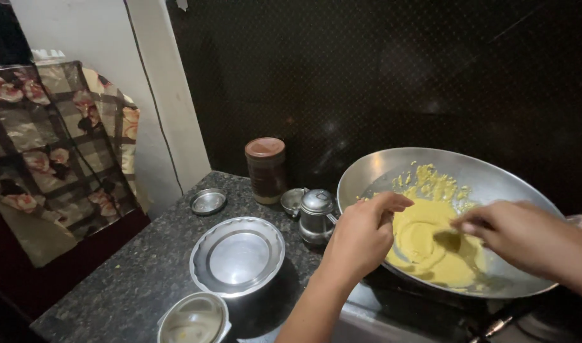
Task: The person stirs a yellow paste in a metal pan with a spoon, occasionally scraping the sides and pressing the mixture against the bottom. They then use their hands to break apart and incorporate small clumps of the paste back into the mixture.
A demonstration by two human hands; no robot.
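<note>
steel pot [316, 216] beside pan [494, 184], brown jar [265, 168], plate [237, 255]

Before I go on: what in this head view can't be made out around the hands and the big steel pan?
- Left hand: whether its curled fingers pinch anything; the hand's own back hides it.
- Right hand: fingertips blurred over the yellow batter; contact unclear.
- Steel pan: near rim covered by both hands.
- Stove beneath: dark, cut by the bottom edge.
- Brown lidded jar: contents hidden by its lid.
</note>
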